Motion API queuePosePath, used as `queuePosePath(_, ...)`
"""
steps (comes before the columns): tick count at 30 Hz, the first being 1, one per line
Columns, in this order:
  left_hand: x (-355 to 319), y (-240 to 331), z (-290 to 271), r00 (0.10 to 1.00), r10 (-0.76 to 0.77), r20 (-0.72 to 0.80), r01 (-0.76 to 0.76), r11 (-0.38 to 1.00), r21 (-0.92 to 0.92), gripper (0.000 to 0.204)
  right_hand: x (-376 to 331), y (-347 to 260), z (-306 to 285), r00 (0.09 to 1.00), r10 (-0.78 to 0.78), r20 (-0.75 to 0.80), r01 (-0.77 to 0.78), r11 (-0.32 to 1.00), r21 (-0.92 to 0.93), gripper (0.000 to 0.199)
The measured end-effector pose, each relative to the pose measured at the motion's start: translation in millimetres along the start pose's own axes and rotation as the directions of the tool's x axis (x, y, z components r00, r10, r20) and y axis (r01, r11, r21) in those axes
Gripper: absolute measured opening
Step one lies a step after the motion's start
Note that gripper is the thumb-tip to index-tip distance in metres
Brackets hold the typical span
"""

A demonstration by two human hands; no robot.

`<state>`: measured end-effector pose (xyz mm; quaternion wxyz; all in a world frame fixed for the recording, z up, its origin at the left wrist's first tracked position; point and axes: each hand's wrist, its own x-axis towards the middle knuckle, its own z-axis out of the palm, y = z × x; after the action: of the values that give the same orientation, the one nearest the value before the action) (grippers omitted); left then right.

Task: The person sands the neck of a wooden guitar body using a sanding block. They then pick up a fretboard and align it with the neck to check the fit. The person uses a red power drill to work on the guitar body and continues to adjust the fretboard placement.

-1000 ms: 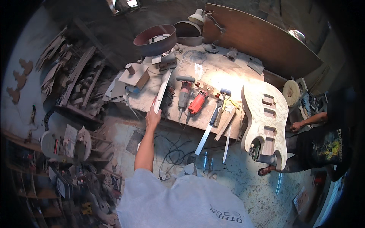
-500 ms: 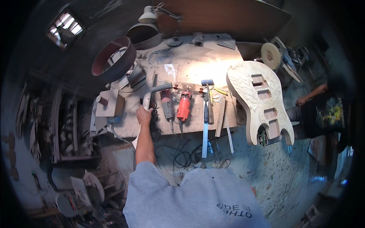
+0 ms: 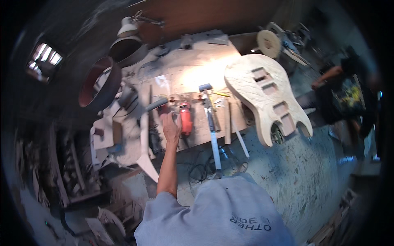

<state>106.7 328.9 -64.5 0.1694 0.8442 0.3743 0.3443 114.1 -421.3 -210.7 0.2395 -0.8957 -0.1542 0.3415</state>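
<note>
My left hand reaches out to the front edge of a wooden workbench. It rests between a dark power tool and a red power tool, fingers spread, nothing visibly gripped. A long pale wooden strip lies just left of the hand, apart from it, its pointed end hanging over the bench edge. My right hand is out of sight. The picture is blurred by motion.
An unfinished pale guitar body lies on the bench's right end. A blue-headed long tool and wooden sticks lie beside the red tool. A large sanding-belt ring and a lamp stand at the left. Another person crouches at the right. Cables lie on the floor.
My left hand held the pale strip a second ago; it now lies on the bench and the hand has shifted right toward the red tool. My head has moved closer and turned.
</note>
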Motion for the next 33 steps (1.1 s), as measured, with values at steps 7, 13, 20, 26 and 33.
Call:
queuePosePath(7, 3.4, 22.8, 64.6, 0.724, -0.541, 0.427, 0.399, 0.834, 0.381, 0.091, -23.3, -125.0, -90.6, 0.904, 0.427, -0.026, -0.394, 0.856, 0.334, 0.035)
queuePosePath(13, 8.0, 6.5, 72.8, 0.7, -0.557, 0.448, 0.461, 0.831, 0.312, 0.084, -44.7, -130.2, -81.2, 0.875, 0.484, 0.001, -0.449, 0.812, 0.374, 0.041)
queuePosePath(20, -29.9, 55.1, 32.7, 0.745, -0.485, 0.458, 0.484, 0.865, 0.13, 0.076, -29.7, -90.8, -82.5, 0.968, 0.242, 0.069, -0.238, 0.969, -0.071, 0.038)
queuePosePath(26, -96.3, 95.4, -18.1, 0.825, -0.407, 0.391, 0.51, 0.835, -0.206, 0.066, 35.3, -128.7, -167.1, 0.974, 0.121, -0.19, -0.05, 0.938, 0.343, 0.032)
queuePosePath(33, -174.4, 202.8, -122.3, 0.809, -0.503, 0.303, 0.555, 0.824, -0.112, 0.055, 62.6, -222.5, -321.2, 0.962, -0.211, -0.175, 0.269, 0.848, 0.457, 0.022)
